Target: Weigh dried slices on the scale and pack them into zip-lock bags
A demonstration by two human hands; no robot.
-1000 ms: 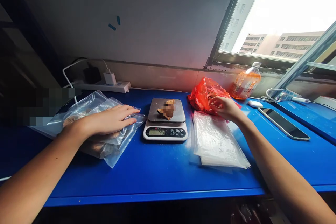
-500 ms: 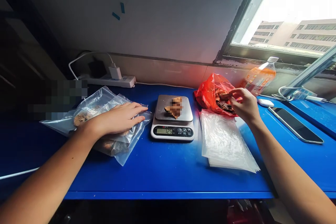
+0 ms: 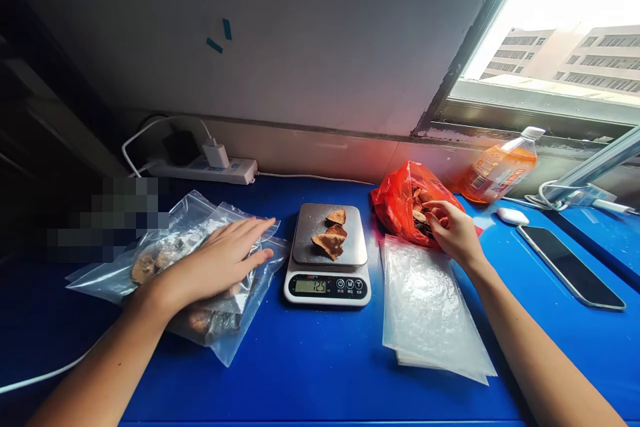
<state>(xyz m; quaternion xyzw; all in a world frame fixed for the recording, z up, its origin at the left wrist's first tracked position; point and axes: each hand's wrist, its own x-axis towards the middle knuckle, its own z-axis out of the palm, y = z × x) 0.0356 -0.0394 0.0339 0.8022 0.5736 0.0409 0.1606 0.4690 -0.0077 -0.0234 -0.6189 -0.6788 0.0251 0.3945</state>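
My left hand [image 3: 220, 260] lies flat, fingers stretched out, on a pile of clear zip bags [image 3: 187, 213] holding brown dried slices. My right hand [image 3: 457, 230] reaches into the mouth of a red plastic bag [image 3: 393, 203], its thumb and fingers pinched at a pale dried slice [image 3: 419, 217]. More dark brown slices show inside that bag. Between the hands stands a white kitchen scale [image 3: 327, 297] with a steel plate. On the plate rest a few curled dried slices [image 3: 330, 243], and the display appears to read 12.5.
A stack of flat clear bags [image 3: 430, 307] lies in front of the red bag. Farther right are an orange drink bottle [image 3: 500, 167], a white earphone case [image 3: 513, 216] and a phone [image 3: 570, 267]. A power strip [image 3: 235, 170] with a charger sits against the wall.
The view has tilted up a little, so the table things sit lower. My right hand has dipped farther into the red bag's mouth. My left hand stays on the zip bags.
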